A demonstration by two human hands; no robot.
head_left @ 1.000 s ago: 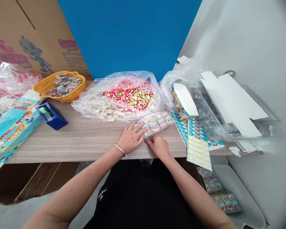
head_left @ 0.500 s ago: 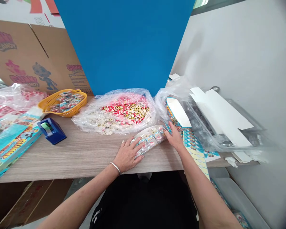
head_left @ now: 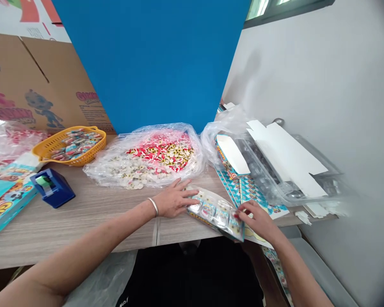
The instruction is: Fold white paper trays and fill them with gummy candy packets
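Observation:
A long, narrow candy box with a clear plastic tray of wrapped candies on top lies slanted near the table's front edge, its right end toward me. My left hand is at its left end, fingers stretched out and touching the tray's edge. The fingers of my right hand are bent with the thumb against the right end of the tray; exactly what they pinch there is partly hidden. Behind the box lies a large clear bag of small round candies, red, white and yellowish.
At left stand a blue tape dispenser, a yellow basket of wrapped candies and a printed display box. To the right are an upright printed carton, printed sheets and clear trays beneath a white folded card.
The candy box has turned, its right end swinging toward me and its left end away. My left hand moved farther from me; my right hand came nearer and its fingers bent. The view shifted right.

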